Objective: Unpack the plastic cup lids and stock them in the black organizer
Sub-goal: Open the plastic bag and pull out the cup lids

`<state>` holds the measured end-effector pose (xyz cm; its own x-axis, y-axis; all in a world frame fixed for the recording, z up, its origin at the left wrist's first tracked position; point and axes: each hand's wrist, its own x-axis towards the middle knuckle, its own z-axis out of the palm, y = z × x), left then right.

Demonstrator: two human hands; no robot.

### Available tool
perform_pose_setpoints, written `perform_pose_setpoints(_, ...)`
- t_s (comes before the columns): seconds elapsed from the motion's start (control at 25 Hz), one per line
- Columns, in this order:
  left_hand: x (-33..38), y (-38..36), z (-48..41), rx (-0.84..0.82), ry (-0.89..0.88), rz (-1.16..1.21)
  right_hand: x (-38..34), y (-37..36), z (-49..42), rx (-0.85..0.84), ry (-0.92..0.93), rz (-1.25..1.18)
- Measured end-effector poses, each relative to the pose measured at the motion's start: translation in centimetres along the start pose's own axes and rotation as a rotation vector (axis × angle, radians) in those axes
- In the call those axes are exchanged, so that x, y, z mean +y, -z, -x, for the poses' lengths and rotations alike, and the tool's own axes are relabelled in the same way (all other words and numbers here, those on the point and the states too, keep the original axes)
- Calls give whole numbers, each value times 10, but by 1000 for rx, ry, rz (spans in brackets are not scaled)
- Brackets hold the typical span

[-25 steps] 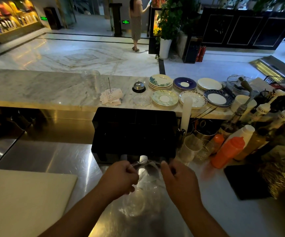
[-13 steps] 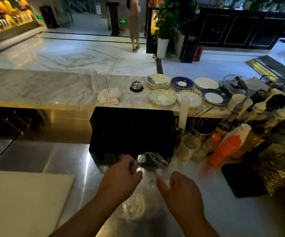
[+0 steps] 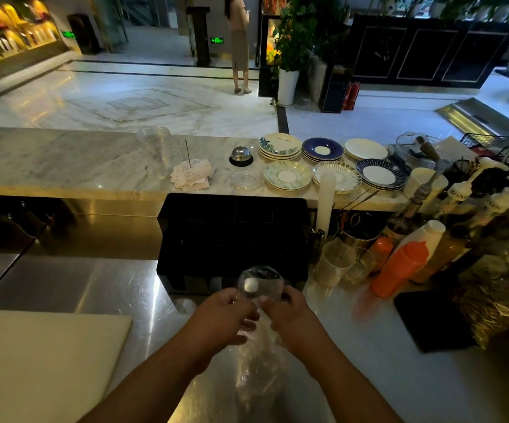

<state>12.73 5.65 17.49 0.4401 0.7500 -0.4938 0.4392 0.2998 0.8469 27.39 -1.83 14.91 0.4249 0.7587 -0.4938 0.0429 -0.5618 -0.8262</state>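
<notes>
Head view, steel counter (image 3: 94,288). A stack of clear lids (image 3: 261,283) stands wrapped in a thin plastic sleeve (image 3: 258,370), its rounded top end rising between the two hands, just in front of the organizer (image 3: 232,236) and overlapping its front wall in this view. The left hand (image 3: 224,314) grips the sleeve from the left, fingers curled round it; the right hand (image 3: 294,320) grips it from the right in the same way, thumb near the top. Loose sleeve film trails down toward the viewer. Whether the sleeve's top is open cannot be told. The organizer, black, sits on the counter against the raised marble bar top (image 3: 64,166). On the bar top: saucers (image 3: 286,177), a bell (image 3: 240,154), receipts (image 3: 190,175) on a spike. Right of the organizer: clear cups (image 3: 335,264) and an orange bottle (image 3: 399,270). Near left: a white board (image 3: 33,361).
</notes>
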Motion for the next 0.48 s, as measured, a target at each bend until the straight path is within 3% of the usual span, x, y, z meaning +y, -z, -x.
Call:
perform_pose_setpoints(0.28, -10, -1, -3, 164, 25, 0, 15, -17, 3, 199, 127, 260)
perform_pose_setpoints(0.48, -11, 9, 5, 248, -49, -150, 28, -14, 14, 60, 256, 580)
